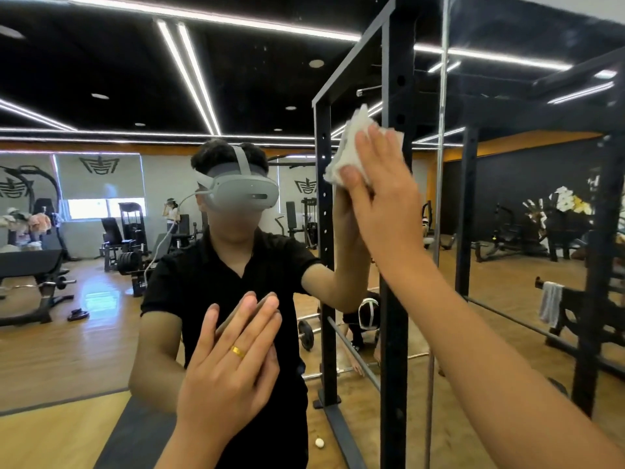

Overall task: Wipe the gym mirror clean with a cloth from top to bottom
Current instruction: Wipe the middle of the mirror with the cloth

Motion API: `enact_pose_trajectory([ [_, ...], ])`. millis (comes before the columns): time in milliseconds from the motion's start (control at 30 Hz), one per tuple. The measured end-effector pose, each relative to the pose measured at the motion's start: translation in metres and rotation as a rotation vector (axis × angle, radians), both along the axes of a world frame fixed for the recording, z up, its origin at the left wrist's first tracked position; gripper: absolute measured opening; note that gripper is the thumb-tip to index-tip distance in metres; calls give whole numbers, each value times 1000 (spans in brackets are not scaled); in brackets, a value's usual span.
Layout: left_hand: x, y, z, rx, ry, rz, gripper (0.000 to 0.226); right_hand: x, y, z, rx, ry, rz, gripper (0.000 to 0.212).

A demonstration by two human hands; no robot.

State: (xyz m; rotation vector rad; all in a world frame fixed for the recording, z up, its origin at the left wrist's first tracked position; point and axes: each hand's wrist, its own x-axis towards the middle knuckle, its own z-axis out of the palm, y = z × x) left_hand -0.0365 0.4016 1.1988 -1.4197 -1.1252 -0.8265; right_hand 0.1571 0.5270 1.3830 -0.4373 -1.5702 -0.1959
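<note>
So the right hand is flat on the white cloth, fingers straight and a little spread, with the thumb lying across the lower edge. It's pressing the cloth onto the mirror rather than pinching it. The cloth sits up around head height in the reflection, bunched so one corner pokes out above the fingertips. The left hand is lower down, fingers straight and close together, fingertips on the glass and holding nothing.

My guess is this is an upper pass, with most of the glass below not done yet.

Tips for doing this bit well:
- Fold the cloth into a flat pad so the whole palm drives it. A loose corner just drags and streaks.
- Use even pressure and overlapping side-to-side strokes, dropping down a band each time so the drips and smears get caught by the next pass.
- That bare left palm will probably leave prints, so lift it off or wipe that spot last.
- There's a seam between mirror panels just to the right, so run the cloth right up to it.
</note>
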Motion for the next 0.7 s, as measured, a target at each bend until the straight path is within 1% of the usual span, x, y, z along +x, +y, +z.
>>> enact_pose_trajectory([
  [67,-1,1,0,1,6,6,41,-5,1,-2,25,48,-7,49],
  [133,-3,2,-1,12,15,15,41,-8,-4,-30,53,68,-31,49],
  [167,-3,2,-1,14,18,14,42,-8,-6,-49,81,45,-39,49],
  [233,-3,1,-1,12,21,15,43,0,-3,-73,154,-63,-65,48],
  [300,-3,0,-1,12,18,14,43,12,5,-60,156,-134,-116,47],
  [400,-3,0,-1,13,12,11,44,20,7,-4,12,-12,-56,49],
  [433,-3,0,-1,14,12,12,44,20,6,10,-8,28,-38,49],
  [500,-2,0,-1,15,13,10,43,16,4,13,-16,86,-19,49],
  [600,-2,0,-1,13,7,10,42,3,-9,-30,-57,104,-13,49],
  [667,-3,0,-1,9,7,3,43,2,-12,-58,11,59,3,48],
  [700,-3,0,-1,11,5,1,43,8,-9,-58,39,18,-5,48],
])
